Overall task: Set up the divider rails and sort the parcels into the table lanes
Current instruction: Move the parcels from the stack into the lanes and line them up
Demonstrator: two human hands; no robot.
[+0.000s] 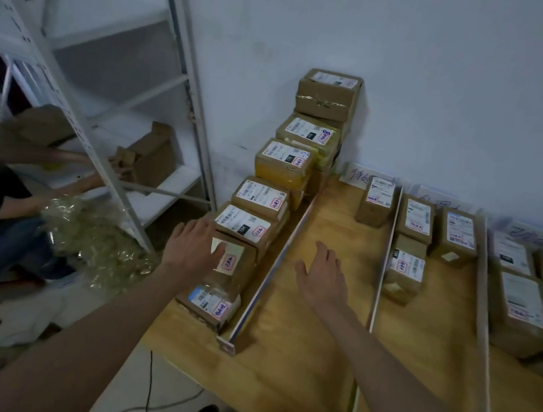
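With three rails set and several parcels laned at 2 o'clock, the relaxed left hand rests on the unsorted stack at 10 o'clock, the right hand hovering empty.

Open wooden tabletop lane between two thin white divider rails; stacked brown cardboard parcels wall the left side, one parcel at far end.
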